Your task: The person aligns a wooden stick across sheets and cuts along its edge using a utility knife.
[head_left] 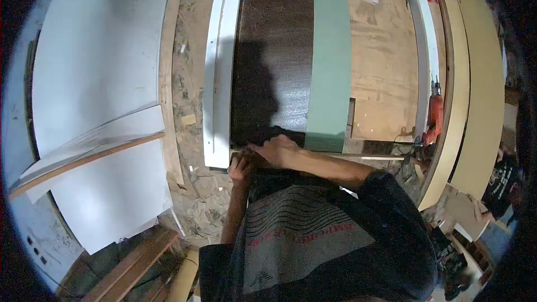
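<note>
My left hand (239, 169) is closed at the near end of the white strip (222, 106), by the corner of a dark brown panel (279, 50). Just right of it, my right hand (278, 151) reaches in from the right with its fingers bent, over the panel's near edge. The two hands are close together. Whatever lies between their fingers is too dark and small to make out. A pale green strip (329, 67) runs along the panel's right side.
A red power drill (435, 114) lies on the right. White boards (106, 39) stand at the left, above wooden planks (134, 265). Long cream panels (481, 78) run along the right side. Another person's hand (482, 210) touches a board at the far right.
</note>
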Action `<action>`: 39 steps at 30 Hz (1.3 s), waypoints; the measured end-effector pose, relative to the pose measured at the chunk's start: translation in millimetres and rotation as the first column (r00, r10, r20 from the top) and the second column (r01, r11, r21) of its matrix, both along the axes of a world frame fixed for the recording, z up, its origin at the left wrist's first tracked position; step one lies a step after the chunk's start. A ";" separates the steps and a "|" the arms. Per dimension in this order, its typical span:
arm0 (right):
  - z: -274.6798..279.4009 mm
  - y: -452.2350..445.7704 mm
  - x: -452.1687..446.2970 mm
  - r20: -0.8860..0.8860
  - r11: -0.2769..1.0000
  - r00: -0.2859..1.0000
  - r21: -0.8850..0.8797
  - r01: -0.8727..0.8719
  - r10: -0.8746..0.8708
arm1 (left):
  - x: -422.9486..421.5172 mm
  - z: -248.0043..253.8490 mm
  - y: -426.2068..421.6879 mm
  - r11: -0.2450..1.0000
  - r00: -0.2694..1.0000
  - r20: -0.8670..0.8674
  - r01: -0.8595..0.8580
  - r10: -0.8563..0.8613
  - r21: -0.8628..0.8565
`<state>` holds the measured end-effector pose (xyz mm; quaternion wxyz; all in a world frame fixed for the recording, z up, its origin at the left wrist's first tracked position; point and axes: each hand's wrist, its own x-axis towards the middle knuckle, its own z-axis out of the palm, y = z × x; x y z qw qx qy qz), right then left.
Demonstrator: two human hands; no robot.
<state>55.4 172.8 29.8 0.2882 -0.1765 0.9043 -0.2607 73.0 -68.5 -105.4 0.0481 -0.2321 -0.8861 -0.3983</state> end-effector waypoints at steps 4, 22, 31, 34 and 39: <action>-9.0 39.6 43.7 0.012 0.996 0.998 -0.062 0.064 -0.063 | -9.4 41.9 20.1 0.996 0.997 -0.011 0.082 -0.082 0.044; 46.5 112.9 85.6 0.218 0.944 0.919 0.042 0.328 -0.329 | -20.2 63.1 37.3 0.944 0.895 -0.316 0.259 -0.315 -0.206; -27.6 1.9 16.9 0.026 0.973 0.981 -0.128 0.194 -0.192 | 1.2 27.7 17.8 0.991 0.985 0.170 0.006 -0.029 0.134; -14.5 0.0 5.2 0.088 0.982 0.986 -0.114 0.153 -0.144 | 8.4 20.7 23.2 0.913 0.867 0.497 -0.207 0.006 0.351; -21.8 -7.6 -0.5 0.099 0.979 0.986 -0.143 0.146 -0.133 | 3.1 -8.8 -3.5 0.978 0.975 0.083 0.206 -0.204 -0.018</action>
